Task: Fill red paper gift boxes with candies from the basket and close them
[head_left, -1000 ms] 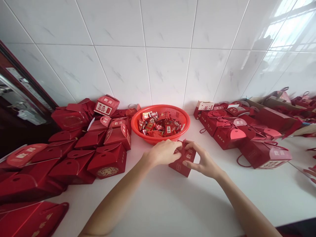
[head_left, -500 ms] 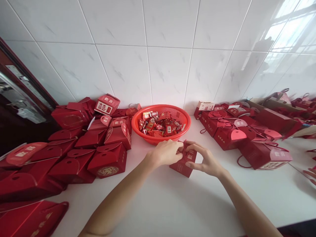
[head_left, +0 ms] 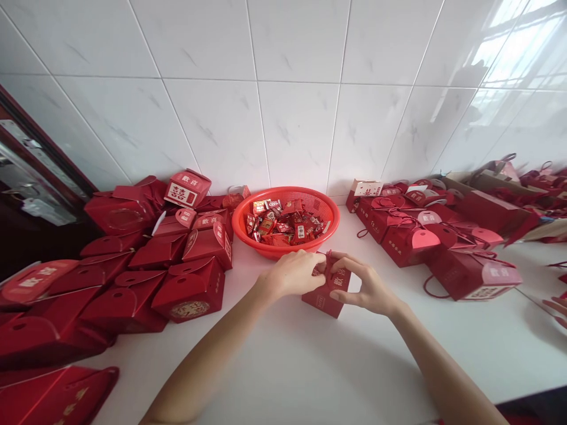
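Observation:
A small red paper gift box [head_left: 322,301] with pale lettering stands on the white table, in front of the candy basket. My left hand [head_left: 292,274] is closed at the box's top from the left, its fingertips partly hidden behind the box lid. From the right, my right hand [head_left: 365,286] grips the same box, thumb on the near side and fingers over the top. A bit of red cord [head_left: 329,254] shows between the two hands at the top. Just behind, a red plastic basket [head_left: 241,236] holds many wrapped candies [head_left: 283,223].
Many red boxes [head_left: 190,292] without cords crowd the left side. Several boxes with cord handles [head_left: 410,243] stand at the right, one box [head_left: 476,274] nearer me. Another person's hand [head_left: 556,310] shows at the right edge. A tiled wall [head_left: 296,130] rises behind.
The view has shifted slightly, so most things sit a little farther left. Both hands stay on the box, with hardly any movement of the fingers.

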`<state>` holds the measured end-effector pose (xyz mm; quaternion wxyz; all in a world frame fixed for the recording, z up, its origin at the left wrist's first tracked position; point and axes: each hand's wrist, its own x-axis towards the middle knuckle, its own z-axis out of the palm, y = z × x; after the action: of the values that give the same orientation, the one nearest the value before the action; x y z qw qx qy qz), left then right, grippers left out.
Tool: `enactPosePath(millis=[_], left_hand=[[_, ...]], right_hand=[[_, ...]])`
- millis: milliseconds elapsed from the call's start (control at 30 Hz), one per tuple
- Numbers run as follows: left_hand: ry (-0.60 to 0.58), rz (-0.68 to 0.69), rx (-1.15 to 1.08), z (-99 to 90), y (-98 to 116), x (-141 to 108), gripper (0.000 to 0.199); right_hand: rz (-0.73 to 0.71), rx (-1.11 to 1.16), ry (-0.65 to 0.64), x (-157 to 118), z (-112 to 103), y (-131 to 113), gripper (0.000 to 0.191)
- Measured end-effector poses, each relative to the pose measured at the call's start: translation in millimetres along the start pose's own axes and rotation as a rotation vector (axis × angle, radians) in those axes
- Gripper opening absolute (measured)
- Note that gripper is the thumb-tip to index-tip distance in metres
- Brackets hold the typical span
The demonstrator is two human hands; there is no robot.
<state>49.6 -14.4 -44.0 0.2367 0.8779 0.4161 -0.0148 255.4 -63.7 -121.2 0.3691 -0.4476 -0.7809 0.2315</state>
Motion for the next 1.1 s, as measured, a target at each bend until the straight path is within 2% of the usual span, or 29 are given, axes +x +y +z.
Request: enactPosePath(millis=[1100], left_hand=[[-0.049,0.019,0.026,-6.6,0.3,-5.3,0.013]], right_hand=[[-0.002,0.04,-0.006,1.1,-0.4,-6.4,0.03]])
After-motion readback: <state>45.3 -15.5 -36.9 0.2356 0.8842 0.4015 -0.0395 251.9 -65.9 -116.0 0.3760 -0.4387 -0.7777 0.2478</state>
